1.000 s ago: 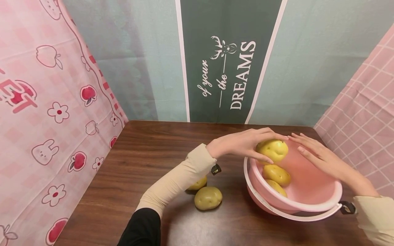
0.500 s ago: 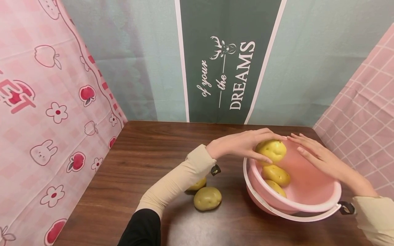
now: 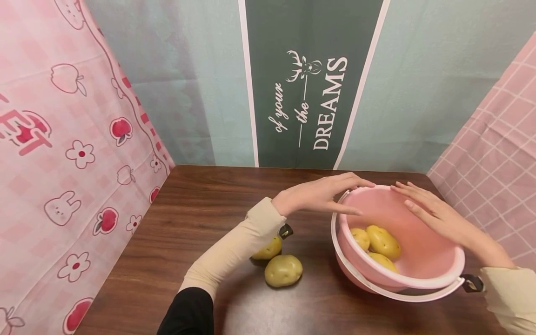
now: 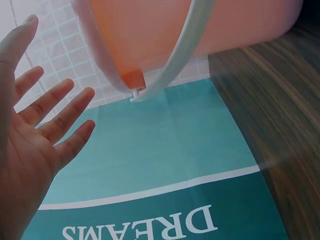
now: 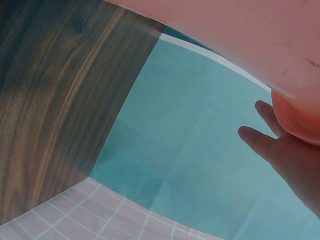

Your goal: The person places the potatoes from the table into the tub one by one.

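In the head view a pink bucket (image 3: 423, 232) stands at the table's right, its pale handle (image 3: 402, 297) hanging down around the near side. Three yellow potatoes lie inside, among them an oblong potato (image 3: 383, 242). My left hand (image 3: 320, 194) is over the bucket's left rim with fingers spread, holding nothing. The left wrist view shows that bare palm (image 4: 30, 145) beside the bucket. My right hand (image 3: 437, 214) rests on the right rim with straight fingers; the rim hides part of it in the right wrist view. Two more potatoes, a near potato (image 3: 283, 271) and a partly covered potato (image 3: 268, 249), lie on the table.
The brown wood-grain table (image 3: 197, 200) backs onto a green printed cloth (image 3: 310, 28). Pink patterned cloths hang at the left and right sides. My left sleeve (image 3: 228, 253) crosses above the loose potatoes.
My left hand has let go of a potato, which has dropped into the bucket beside the other two; they have shifted slightly. The hand has drawn back a little leftward. My right hand stays put.
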Motion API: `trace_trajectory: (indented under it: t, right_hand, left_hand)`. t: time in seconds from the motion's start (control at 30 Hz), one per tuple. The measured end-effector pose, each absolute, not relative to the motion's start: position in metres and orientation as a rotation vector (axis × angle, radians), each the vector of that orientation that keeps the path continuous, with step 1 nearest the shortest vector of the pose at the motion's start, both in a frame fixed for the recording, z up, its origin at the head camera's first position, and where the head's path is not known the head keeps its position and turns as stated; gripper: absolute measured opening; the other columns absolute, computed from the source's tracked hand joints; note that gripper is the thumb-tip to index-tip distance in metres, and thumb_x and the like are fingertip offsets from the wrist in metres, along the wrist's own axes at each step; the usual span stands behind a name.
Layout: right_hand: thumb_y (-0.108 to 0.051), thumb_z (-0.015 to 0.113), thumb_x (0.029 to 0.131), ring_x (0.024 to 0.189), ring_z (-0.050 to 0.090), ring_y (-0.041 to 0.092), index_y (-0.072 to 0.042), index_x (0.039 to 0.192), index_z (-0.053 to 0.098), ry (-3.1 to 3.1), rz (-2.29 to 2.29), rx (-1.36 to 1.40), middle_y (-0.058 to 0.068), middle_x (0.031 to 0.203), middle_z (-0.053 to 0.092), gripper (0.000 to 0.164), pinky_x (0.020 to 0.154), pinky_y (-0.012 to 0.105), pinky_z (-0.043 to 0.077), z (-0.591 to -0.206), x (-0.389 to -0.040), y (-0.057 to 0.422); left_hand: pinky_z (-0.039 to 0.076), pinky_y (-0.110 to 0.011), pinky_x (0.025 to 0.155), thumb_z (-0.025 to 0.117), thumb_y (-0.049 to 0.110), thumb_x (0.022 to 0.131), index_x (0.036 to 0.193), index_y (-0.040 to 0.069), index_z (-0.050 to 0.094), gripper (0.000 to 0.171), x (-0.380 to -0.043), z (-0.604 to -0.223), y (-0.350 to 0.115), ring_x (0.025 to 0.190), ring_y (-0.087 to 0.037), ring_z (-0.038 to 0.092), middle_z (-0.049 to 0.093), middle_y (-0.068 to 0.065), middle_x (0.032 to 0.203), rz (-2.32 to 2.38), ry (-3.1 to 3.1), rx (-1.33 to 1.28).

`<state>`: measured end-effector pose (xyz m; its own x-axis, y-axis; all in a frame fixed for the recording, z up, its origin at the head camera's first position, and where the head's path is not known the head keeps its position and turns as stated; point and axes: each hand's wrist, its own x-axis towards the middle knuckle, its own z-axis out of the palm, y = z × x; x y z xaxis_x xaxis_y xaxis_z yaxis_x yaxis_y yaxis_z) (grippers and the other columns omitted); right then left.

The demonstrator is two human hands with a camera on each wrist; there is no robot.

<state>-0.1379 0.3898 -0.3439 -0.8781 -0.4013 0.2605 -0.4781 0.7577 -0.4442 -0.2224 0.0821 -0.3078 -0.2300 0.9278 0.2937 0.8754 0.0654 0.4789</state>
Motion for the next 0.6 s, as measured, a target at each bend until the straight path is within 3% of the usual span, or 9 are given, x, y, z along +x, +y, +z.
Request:
trace_trajectory:
  t: [0.6]
  right_hand:
    - [-0.008, 0.05, 0.094, 0.135, 0.011, -0.008, -0.017, 0.138, 0.045, -2.786, 0.793, 0.725, -0.012, 0.148, 0.029, 0.045, 0.102, 0.007, 0.006, -0.344, -0.137, 0.391]
  left_hand:
    - [0.028, -0.011, 0.1, 0.063, 0.046, 0.084, 0.137, 0.018, 0.042, 0.064, -0.226, -0.313, 0.068, 0.118, 0.0, 0.039, 0.047, 0.006, 0.13, 0.868, 2.247, 1.817]
